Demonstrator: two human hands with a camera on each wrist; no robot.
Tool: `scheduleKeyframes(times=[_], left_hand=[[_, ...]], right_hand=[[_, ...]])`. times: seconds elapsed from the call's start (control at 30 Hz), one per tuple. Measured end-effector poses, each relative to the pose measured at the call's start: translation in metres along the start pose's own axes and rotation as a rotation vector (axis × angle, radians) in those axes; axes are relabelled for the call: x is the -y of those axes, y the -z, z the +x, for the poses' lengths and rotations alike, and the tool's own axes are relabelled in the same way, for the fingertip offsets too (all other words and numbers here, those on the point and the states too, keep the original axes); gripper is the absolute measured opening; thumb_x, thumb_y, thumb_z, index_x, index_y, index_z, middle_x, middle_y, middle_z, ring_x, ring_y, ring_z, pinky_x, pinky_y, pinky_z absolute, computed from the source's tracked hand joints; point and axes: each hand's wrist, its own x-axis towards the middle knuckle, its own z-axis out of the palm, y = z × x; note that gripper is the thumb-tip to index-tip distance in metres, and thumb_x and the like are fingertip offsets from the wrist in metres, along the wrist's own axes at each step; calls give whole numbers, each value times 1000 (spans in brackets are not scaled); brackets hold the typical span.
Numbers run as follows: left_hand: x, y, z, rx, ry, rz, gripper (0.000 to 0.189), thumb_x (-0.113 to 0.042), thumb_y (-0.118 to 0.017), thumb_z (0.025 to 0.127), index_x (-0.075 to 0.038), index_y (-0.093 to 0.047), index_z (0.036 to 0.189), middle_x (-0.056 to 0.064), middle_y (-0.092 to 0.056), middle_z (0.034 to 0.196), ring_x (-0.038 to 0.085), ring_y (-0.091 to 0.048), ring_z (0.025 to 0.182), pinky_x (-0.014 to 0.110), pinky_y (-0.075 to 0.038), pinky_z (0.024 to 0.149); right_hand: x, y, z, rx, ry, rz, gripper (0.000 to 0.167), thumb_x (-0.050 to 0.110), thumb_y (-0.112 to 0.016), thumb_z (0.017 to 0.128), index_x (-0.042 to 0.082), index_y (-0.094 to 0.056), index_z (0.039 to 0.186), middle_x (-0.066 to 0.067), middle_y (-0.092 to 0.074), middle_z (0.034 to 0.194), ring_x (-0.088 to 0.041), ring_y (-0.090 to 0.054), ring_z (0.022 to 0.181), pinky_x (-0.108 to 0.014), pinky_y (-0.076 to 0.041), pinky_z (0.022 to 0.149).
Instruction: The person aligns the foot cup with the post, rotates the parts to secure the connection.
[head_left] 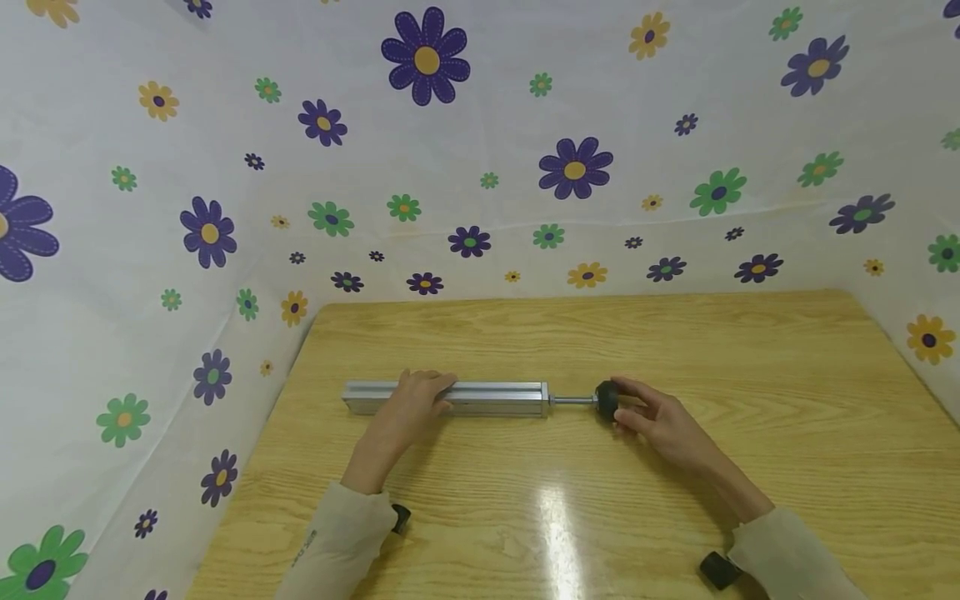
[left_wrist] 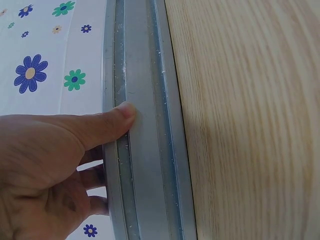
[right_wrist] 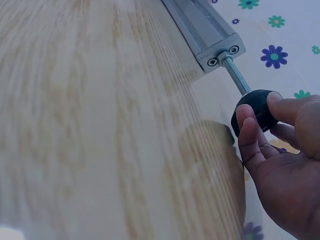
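Head view, sheeting (head_left: 487, 108): white, printed with purple, green and orange-yellow flowers, hung behind and along both sides of the bench (head_left: 465, 533).
Bench: yellowish wood grain, rounded far corners, glossy enough for a streak of glare near the front.
Sleeves (head_left: 337, 533): beige, reaching in from the lower edge, small dark lettering on the left one.
Metal bar (head_left: 491, 400): silver, slotted lengthwise, lying left to right on the bench, mostly left of centre in the head view.
Left hand (head_left: 412, 404): clamped on the metal bar, nearer its left end; in the left wrist view, thumb on the slotted face, other fingers disappearing behind its edge, tips hidden.
Right hand (head_left: 663, 421): closed in a pinch on the black knob (head_left: 606, 401), thumb and fingertips on its sides, well apart from the left hand.
Black knob: rounded, at the outer end of the threaded rod (head_left: 573, 400).
Threaded rod: bright metal, jutting from the bar's right end, in line with it.
Black blocks (head_left: 720, 570): one beside each cuff.
End cap (right_wrist: 220, 54): squared, closing the bar at the rod side.
Nut (right_wrist: 226, 56): round the rod, next to the end cap.
Screws (right_wrist: 233, 49): two, recessed, either side of the nut.
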Motion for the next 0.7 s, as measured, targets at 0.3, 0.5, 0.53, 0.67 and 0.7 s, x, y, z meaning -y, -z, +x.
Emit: scheduleKeyframes(times=[0.3, 0.5, 0.53, 0.67, 0.7], left_hand=[[1, -1, 0, 7, -2, -1, 42, -10, -74, 95, 0, -65, 135, 21, -66, 132, 42, -59, 126, 69, -29, 117], [1, 0, 1, -1, -3, -2, 42, -10, -74, 94, 0, -65, 134, 22, -66, 130, 43, -59, 126, 69, -29, 117], [1, 0, 1, -1, -1, -3, 42, -10, -74, 94, 0, -65, 134, 22, -66, 131, 43, -59, 126, 69, -29, 117], [1, 0, 1, 2, 1, -2, 42, -10, -74, 94, 0, -65, 134, 22, -66, 131, 42, -59, 126, 69, -29, 117], [1, 0, 0, 5, 3, -3, 42, -10, -74, 95, 0, -65, 135, 21, -66, 132, 42, -59, 126, 69, -28, 117]], right_hand=[[-3, -1, 2, -13, 77, 18, 50, 4, -53, 108, -9, -35, 153, -39, -49, 141, -24, -70, 85, -27, -60, 71], [-3, -1, 1, 1, 49, 8, 60, 2, -63, 103, -7, -34, 155, -32, -50, 142, -19, -67, 84, -26, -58, 72], [-3, -1, 1, 4, 42, 6, 62, 0, -64, 101, -7, -34, 155, -32, -53, 137, -19, -67, 83, -26, -58, 71], [-3, 0, 1, 8, 29, -12, 63, -3, -64, 100, -5, -34, 156, -28, -61, 123, -19, -66, 81, -25, -56, 71], [-3, 0, 1, 8, 28, -12, 63, -3, -64, 100, -5, -35, 156, -28, -60, 124, -19, -66, 81, -25, -56, 71]])
